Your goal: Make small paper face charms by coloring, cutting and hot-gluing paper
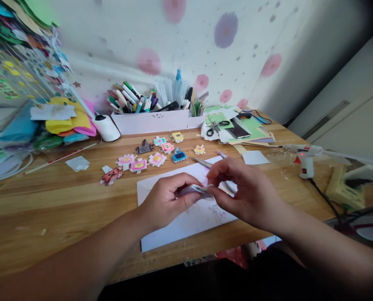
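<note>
Running left to right above a white sheet (161, 230), a paper piece (194, 190) is pinched by the left hand (166, 201) at one end. The right hand (249, 194) pinches the other; neither is nearer.

A small whitish paper piece (193, 189) is held, seen nearly edge-on, between left hand (165, 200) and right hand (247, 193).

Soft, diffuse light — black upper-right corner, smeared wide-angle edges.

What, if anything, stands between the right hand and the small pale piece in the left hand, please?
Nothing visible: the right hand touches one end of the pale piece; the left hand holds the other.
</note>
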Demonstrator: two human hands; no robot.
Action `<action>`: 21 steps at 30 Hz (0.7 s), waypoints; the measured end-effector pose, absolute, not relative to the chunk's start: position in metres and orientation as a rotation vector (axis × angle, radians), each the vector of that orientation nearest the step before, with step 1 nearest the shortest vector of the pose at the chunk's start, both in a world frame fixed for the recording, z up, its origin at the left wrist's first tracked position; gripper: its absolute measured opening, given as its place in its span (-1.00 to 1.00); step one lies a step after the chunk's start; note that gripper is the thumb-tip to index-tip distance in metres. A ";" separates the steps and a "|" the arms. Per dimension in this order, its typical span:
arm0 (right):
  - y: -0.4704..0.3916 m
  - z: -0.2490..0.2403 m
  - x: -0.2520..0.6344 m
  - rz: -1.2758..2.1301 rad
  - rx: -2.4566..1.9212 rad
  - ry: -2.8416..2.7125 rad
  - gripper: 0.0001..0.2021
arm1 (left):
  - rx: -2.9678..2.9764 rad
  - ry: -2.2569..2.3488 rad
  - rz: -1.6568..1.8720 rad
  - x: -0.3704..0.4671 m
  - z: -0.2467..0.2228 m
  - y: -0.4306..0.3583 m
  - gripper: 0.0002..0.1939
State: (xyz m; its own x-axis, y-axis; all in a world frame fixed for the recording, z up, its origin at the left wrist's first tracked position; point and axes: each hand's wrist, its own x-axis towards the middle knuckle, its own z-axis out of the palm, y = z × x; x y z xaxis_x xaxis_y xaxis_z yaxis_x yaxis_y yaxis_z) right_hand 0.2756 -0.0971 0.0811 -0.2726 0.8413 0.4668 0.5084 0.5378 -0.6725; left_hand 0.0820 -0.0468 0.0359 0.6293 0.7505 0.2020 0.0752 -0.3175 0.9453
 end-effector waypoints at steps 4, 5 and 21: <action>-0.097 0.083 0.276 0.432 -1.129 -1.971 -0.79 | 1.824 0.674 0.778 0.082 0.037 -0.045 -0.83; -0.097 0.084 0.276 0.425 -1.135 -1.981 -0.78 | 1.839 0.668 0.775 0.082 0.037 -0.045 -0.83; -0.097 0.071 0.342 0.608 -1.436 -1.705 -0.83 | 1.383 0.815 0.621 0.083 0.030 -0.045 -0.81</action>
